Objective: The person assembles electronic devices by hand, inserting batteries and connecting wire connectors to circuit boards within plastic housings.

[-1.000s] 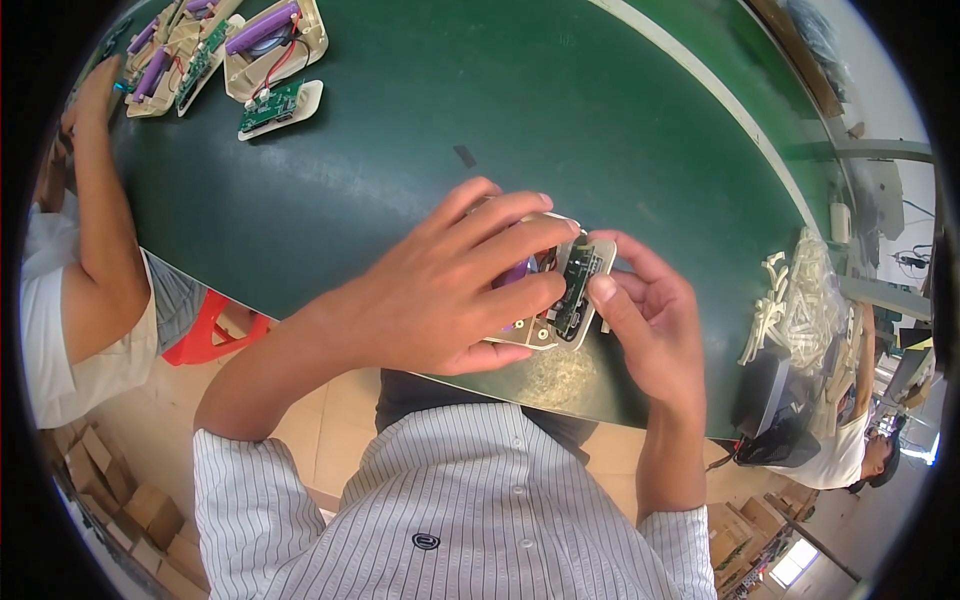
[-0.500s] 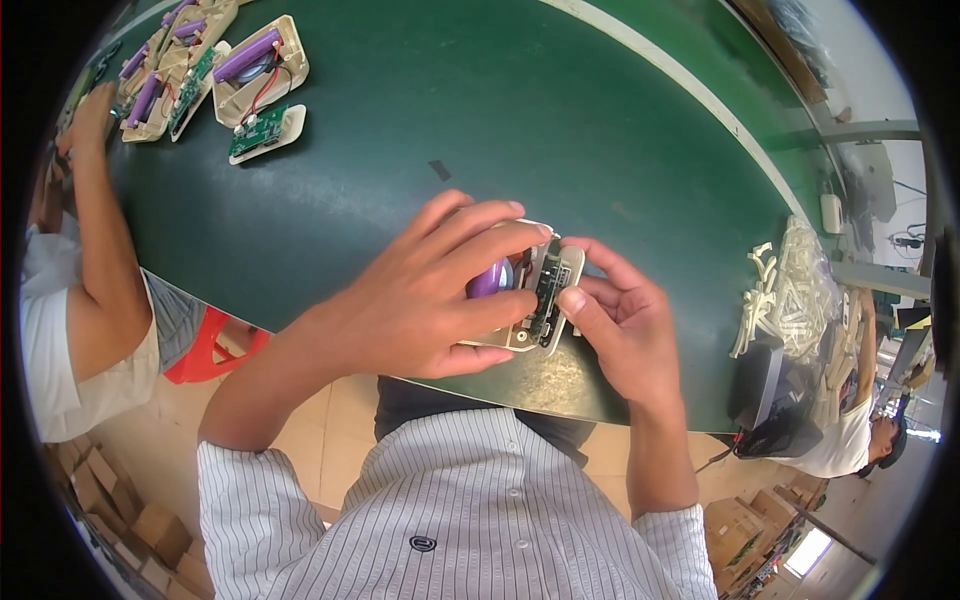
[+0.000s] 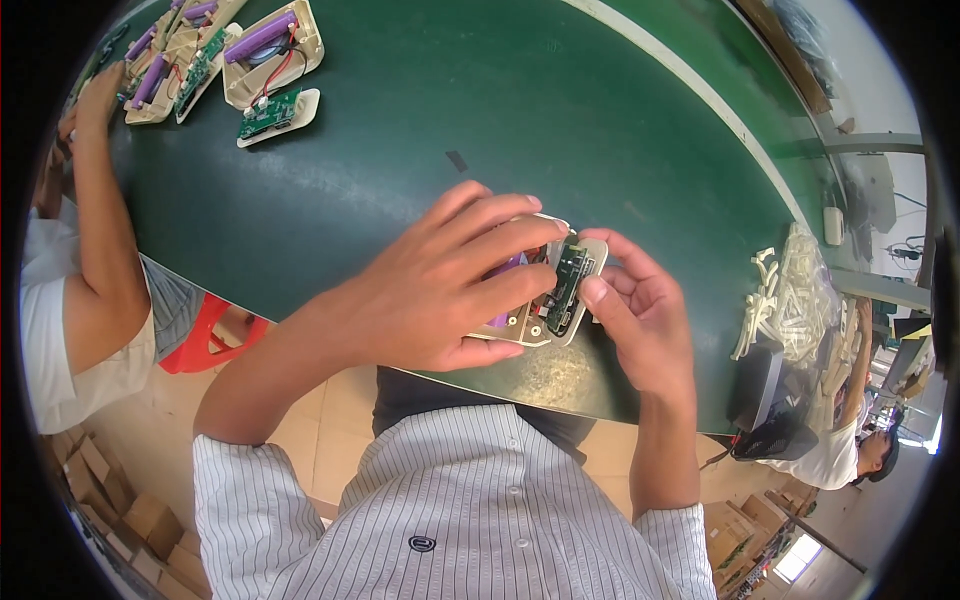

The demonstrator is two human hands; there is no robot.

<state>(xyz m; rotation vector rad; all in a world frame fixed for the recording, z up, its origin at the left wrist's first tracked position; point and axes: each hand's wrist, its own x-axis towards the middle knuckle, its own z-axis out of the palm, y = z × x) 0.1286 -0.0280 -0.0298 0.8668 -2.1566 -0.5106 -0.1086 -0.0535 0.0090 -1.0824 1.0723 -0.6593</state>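
Note:
My left hand point(image 3: 465, 275) spreads over a cream plastic housing point(image 3: 520, 328) and grips it from above, thumb at the near edge and fingers over the far edge. A purple cylindrical battery point(image 3: 503, 268) shows in part between the fingers. At the housing's right end, my right hand point(image 3: 640, 305) pinches a cream end plate point(image 3: 592, 262) between thumb and fingers. A green circuit board point(image 3: 569, 288) lies on the plate's inner face. The plate stands tilted beside the housing; whether they touch is hidden by my fingers.
Another opened housing point(image 3: 310, 55) with a battery and wired board point(image 3: 270, 115) lies at the far left, beside several more. A co-worker's arm point(image 3: 105, 200) reaches in there. Cream plastic parts point(image 3: 800, 300) in clear bagging and a black box point(image 3: 757, 385) are at right. A dark strip point(image 3: 456, 160) lies mid-table.
Both hands have shifted slightly right with the housing and end plate. The end plate has tipped, and more of the board's face shows.

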